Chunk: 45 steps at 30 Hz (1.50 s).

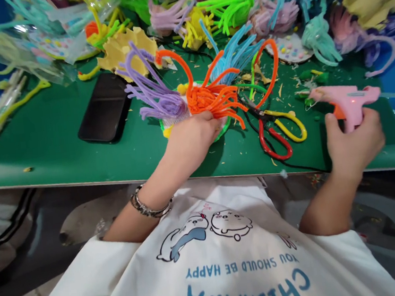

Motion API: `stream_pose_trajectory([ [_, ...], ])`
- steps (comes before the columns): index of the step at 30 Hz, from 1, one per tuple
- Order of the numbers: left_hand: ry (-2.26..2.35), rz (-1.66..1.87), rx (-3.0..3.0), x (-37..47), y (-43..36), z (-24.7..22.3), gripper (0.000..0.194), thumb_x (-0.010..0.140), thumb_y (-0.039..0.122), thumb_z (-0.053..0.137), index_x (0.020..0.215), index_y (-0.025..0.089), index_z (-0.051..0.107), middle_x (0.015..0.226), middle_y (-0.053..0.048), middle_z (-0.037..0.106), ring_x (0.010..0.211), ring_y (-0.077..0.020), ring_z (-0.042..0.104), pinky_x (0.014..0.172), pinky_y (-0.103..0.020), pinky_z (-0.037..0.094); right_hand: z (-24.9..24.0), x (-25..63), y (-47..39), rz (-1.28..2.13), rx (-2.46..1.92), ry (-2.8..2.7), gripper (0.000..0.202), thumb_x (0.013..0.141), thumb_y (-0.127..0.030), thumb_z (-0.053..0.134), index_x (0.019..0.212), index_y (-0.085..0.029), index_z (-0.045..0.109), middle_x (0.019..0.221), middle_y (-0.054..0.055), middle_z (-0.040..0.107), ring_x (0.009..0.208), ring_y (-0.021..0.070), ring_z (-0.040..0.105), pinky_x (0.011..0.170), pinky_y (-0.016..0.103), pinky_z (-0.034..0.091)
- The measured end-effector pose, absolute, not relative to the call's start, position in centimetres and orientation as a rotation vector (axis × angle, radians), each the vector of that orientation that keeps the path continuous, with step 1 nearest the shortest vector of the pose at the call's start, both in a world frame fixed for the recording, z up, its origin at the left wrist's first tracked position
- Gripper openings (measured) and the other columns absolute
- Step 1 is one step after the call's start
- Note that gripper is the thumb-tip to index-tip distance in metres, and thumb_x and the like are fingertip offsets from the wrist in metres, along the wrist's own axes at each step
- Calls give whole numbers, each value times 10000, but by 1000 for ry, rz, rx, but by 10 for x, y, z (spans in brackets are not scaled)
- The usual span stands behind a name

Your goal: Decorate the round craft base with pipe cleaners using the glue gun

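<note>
My left hand (pixel 196 136) is closed at the lower edge of an orange pipe-cleaner bundle (pixel 209 100), its fingertips partly hidden. The bundle sits on a round, green-rimmed base (pixel 175 119), beside a purple pipe-cleaner bundle (pixel 164 105). Blue pipe cleaners (pixel 235 56) fan out just behind. On the right, my right hand (pixel 355 142) grips the handle of a pink hot glue gun (pixel 350 97), whose nozzle points left. Scissors with red and yellow handles (pixel 277 131) lie open between the base and the glue gun.
A black phone (pixel 103 109) lies left of the base on the green tabletop (pixel 59 159). More pipe-cleaner bundles, including a bright green one (pixel 233 11), crowd the back. Torn yellow egg-carton material (pixel 127 51) stands behind the phone. A black cord (pixel 303 167) runs along the front edge.
</note>
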State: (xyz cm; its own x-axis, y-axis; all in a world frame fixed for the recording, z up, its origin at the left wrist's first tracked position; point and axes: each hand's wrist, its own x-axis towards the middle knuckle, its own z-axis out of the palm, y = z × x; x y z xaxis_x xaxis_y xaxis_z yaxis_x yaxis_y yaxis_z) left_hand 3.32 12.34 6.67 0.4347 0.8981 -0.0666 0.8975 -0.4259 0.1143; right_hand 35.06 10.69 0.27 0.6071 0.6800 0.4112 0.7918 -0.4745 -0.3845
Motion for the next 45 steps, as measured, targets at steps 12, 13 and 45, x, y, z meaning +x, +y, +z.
stream_pose_trajectory([
  [12, 1601, -153, 2597, 33, 129, 73, 290, 982, 222, 497, 1135, 165, 737, 1004, -94, 754, 850, -231, 724, 577, -262, 392, 32, 295, 81, 36, -1951, -1988, 293, 888, -434, 598, 1045, -192, 650, 908, 92, 653, 849, 259, 598, 733, 379, 459],
  [13, 1614, -173, 2588, 33, 130, 73, 295, 984, 221, 493, 1144, 167, 735, 1009, -96, 754, 847, -234, 724, 577, -264, 389, 30, 291, 81, 9, -1962, -2069, 302, 879, -426, 613, 1049, -179, 651, 936, 107, 653, 896, 279, 594, 745, 389, 460],
  [45, 1313, 239, 2511, 12, 142, 55, 268, 964, 217, 475, 922, 180, 736, 939, -68, 762, 827, -191, 690, 698, -271, 463, 53, 353, 74, -293, -2015, -2199, 353, 809, -581, 572, 835, -246, 463, 859, 133, 670, 816, 308, 627, 634, 383, 349],
])
